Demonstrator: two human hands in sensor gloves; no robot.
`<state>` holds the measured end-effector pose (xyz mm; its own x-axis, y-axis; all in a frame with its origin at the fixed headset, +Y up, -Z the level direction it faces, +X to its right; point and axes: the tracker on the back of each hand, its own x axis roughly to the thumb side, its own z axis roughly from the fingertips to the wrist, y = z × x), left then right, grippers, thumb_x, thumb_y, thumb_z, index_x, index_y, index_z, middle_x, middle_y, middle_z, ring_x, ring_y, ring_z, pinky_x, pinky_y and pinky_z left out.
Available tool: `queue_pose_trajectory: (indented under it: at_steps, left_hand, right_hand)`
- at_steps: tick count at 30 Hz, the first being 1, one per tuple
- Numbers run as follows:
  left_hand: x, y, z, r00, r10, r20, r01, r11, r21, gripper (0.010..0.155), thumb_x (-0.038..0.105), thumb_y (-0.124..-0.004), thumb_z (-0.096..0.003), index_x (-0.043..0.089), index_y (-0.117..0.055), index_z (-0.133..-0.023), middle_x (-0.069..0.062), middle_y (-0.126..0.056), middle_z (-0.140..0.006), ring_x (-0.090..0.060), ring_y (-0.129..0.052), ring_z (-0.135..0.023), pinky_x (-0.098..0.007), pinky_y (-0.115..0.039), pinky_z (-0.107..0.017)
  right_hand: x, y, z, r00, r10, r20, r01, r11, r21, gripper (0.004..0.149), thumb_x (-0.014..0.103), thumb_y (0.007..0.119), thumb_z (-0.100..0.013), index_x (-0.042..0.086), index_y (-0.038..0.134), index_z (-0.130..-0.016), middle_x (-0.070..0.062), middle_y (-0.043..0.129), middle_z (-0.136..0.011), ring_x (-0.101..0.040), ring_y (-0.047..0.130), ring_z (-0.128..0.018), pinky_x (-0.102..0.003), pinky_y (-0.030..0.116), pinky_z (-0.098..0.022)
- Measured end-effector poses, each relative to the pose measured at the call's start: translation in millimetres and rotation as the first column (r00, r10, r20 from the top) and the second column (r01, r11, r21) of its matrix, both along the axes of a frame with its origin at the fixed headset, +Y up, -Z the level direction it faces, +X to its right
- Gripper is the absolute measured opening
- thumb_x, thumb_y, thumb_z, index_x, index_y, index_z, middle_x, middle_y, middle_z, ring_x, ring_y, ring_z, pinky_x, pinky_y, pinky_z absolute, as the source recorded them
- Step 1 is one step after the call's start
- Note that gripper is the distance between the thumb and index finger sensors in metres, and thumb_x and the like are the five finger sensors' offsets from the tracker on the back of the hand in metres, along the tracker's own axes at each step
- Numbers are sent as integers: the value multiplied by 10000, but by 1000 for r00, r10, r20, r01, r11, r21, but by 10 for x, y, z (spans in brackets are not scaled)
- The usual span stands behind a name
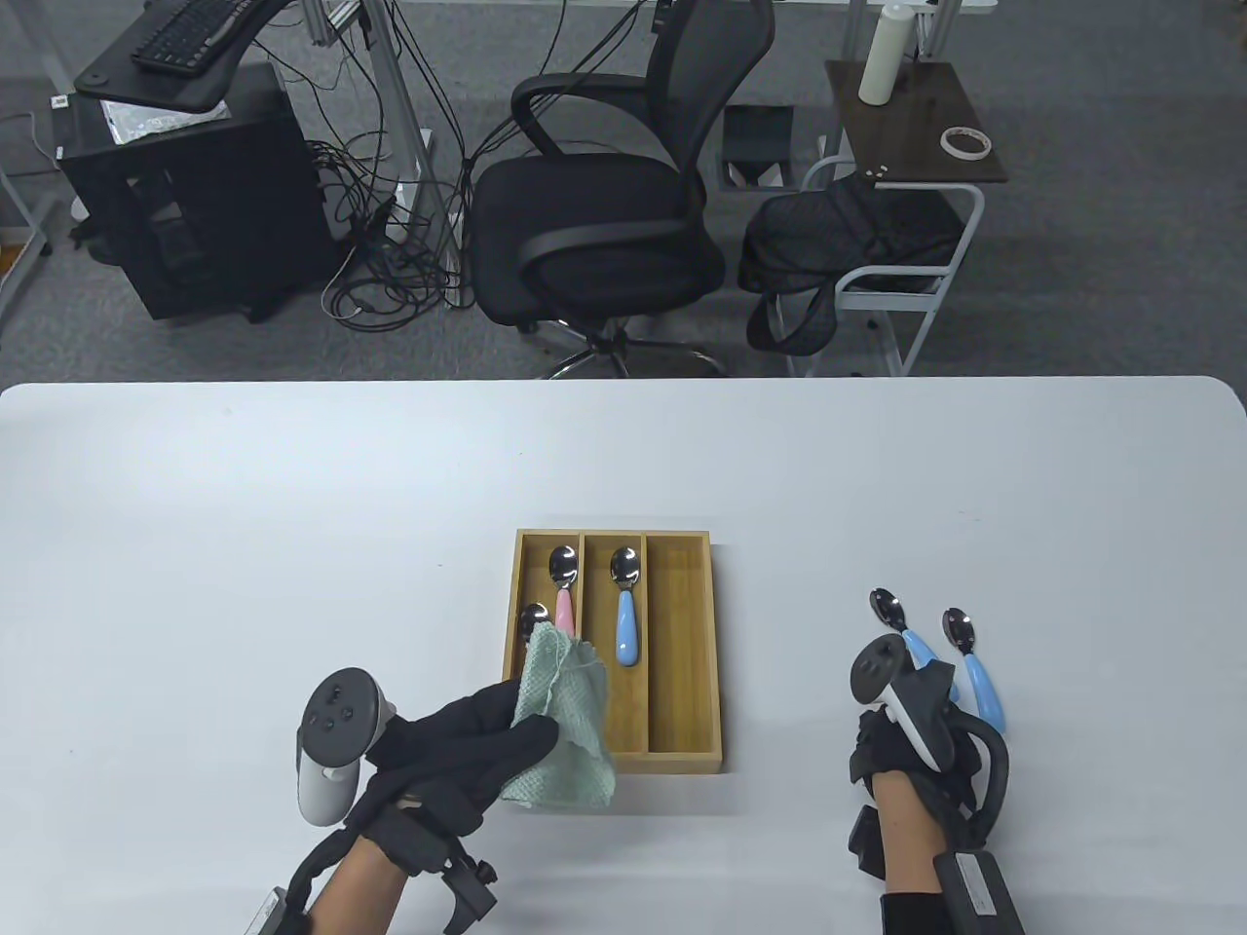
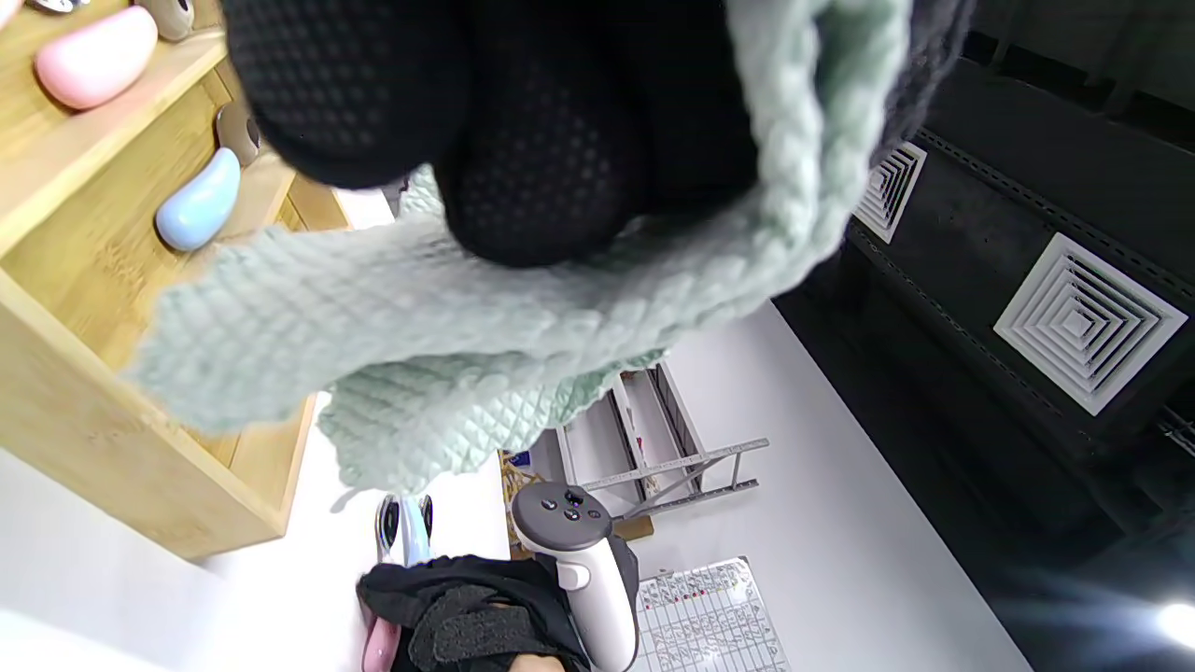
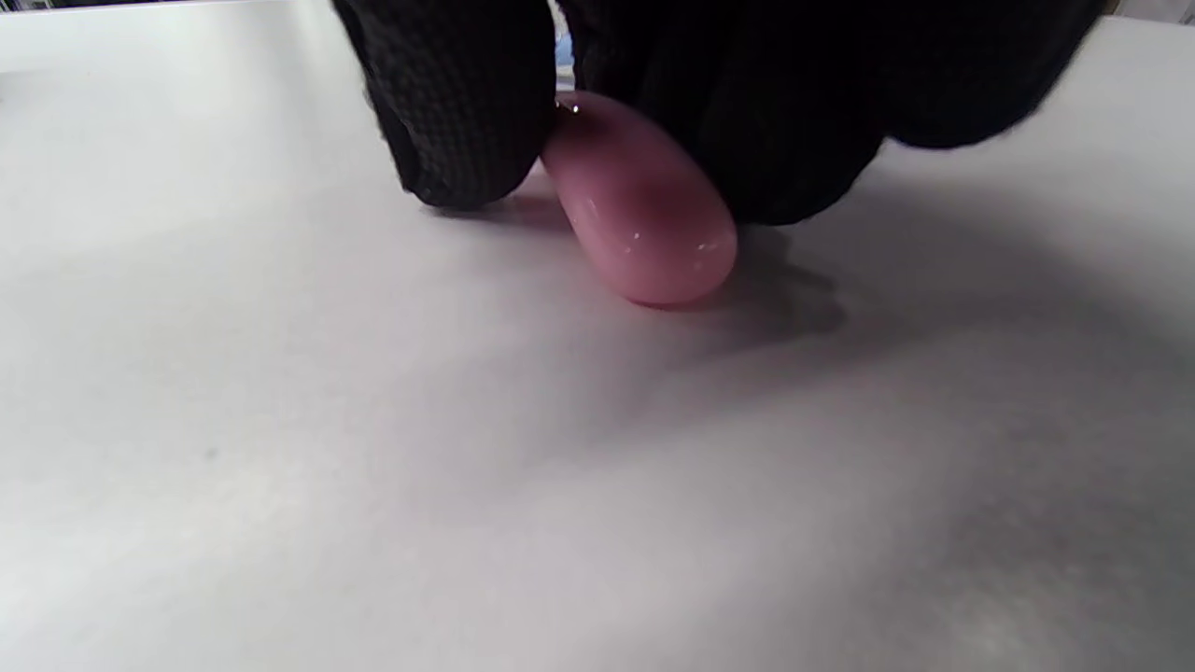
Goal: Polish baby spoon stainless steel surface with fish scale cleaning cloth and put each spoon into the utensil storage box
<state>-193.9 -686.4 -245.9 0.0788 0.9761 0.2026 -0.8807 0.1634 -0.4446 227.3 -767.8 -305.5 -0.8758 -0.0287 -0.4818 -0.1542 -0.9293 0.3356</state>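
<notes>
Bamboo-coloured wood makes up the three-slot utensil storage box [image 1: 614, 755], which is sitting near the middle of the white surface [image 1: 292, 506], toward its near edge. Inside it, a pink-handled baby spoon with a steel bowl [image 1: 563, 589] is lying in the left slot, with a second steel bowl [image 1: 534, 617] showing just beside it, its handle hidden under the cloth. A blue-handled baby spoon [image 1: 624, 609] is lying in the middle slot, and the right slot is holding nothing that can be seen. That makes three spoons apparently stored.

To the right of the box, two more blue-handled spoons [image 1: 960, 654] are lying side by side on the surface, not yet handled. The right hand [image 1: 911, 730] is reaching down just beside them, and in the right wrist view its thumb and fingers [image 3: 457, 112] are pinching the rounded pink handle of another spoon [image 3: 644, 229] that is resting on the surface. Its steel bowl is hidden behind the glove.

The left hand [image 1: 458, 750] is hovering at the box's near left corner, its fingers gripping the pale green fish scale cleaning cloth [image 1: 565, 721], which is hanging down over the left slot.

By my reckoning the task is about half done: the pink spoon under the right hand is likely next for polishing, then the two blue ones, and all three are waiting to go into the box.
</notes>
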Motion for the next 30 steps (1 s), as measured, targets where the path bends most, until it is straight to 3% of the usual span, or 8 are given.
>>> queue_pose_trajectory:
  at_steps: [5, 10, 11, 15, 17, 19, 22, 30]
  left_hand:
    - [-14, 2, -3, 999, -44, -24, 45, 999, 22, 613, 477, -777, -591, 54, -704, -1028, 81, -923, -628, -157, -1018, -514, -402, -897, -404]
    - [-40, 18, 4, 994, -74, -81, 77, 996, 35, 611, 473, -775, -593, 52, -701, -1028, 79, -922, -626, -157, -1017, -512, -402, -897, -402]
    - [-45, 24, 10, 992, -82, -99, 86, 996, 36, 609, 471, -773, -595, 49, -701, -1028, 77, -922, -626, -160, -1017, -509, -405, -896, -399]
    - [-60, 49, 48, 956, -164, -244, 181, 982, 52, 606, 464, -769, -599, 43, -698, -1028, 71, -922, -620, -162, -1016, -498, -404, -895, -390]
    - [-59, 48, 55, 944, -182, -274, 204, 977, 55, 605, 464, -769, -598, 43, -698, -1026, 72, -922, -618, -161, -1016, -497, -403, -896, -388]
    - [-57, 46, 61, 944, -180, -277, 203, 978, 58, 608, 465, -767, -598, 42, -694, -1029, 73, -921, -620, -161, -1016, -498, -402, -896, -390]
    - [-43, 47, 72, 948, -169, -271, 193, 979, 66, 612, 468, -766, -598, 43, -689, -1032, 75, -919, -622, -159, -1015, -500, -402, -895, -392]
    - [156, 50, 121, 955, -254, -156, 283, 935, 214, 619, 497, -763, -587, 96, -678, -1052, 85, -916, -642, -154, -1013, -522, -395, -891, -412]
  right_hand:
    - [7, -17, 16, 996, -90, -19, 89, 995, -51, 545, 374, 737, -631, -53, 613, -945, -230, 746, -840, -388, 868, -600, -552, 766, -462]
    - [-94, 304, 130, 912, -363, -194, 394, 905, 160, 460, 361, 665, -650, 18, 593, -949, -225, 729, -897, -410, 879, -711, -564, 780, -533]
    - [-147, 380, 172, 861, -435, -264, 485, 859, 165, 441, 368, 657, -652, 45, 601, -947, -213, 743, -903, -405, 891, -726, -556, 791, -541]
    - [-714, 719, 434, 335, -668, -665, 862, 502, -70, 424, 417, 656, -649, 125, 633, -956, -120, 839, -854, -304, 972, -666, -474, 854, -513]
    - [-999, 792, 572, 195, -667, -719, 868, 459, -189, 425, 436, 669, -641, 147, 653, -952, -70, 865, -809, -260, 987, -616, -443, 866, -486]
    - [-1178, 791, 662, 202, -625, -754, 816, 534, -224, 425, 451, 678, -634, 166, 672, -950, -42, 884, -778, -233, 997, -582, -421, 875, -464]
    - [-1304, 713, 714, 313, -487, -815, 703, 696, -146, 428, 467, 682, -627, 185, 685, -950, -6, 898, -752, -199, 1008, -552, -392, 889, -446]
    - [-1345, 674, 725, 346, -479, -807, 757, 651, -62, 443, 459, 649, -634, 155, 678, -955, -1, 895, -730, -180, 1005, -515, -372, 892, -416]
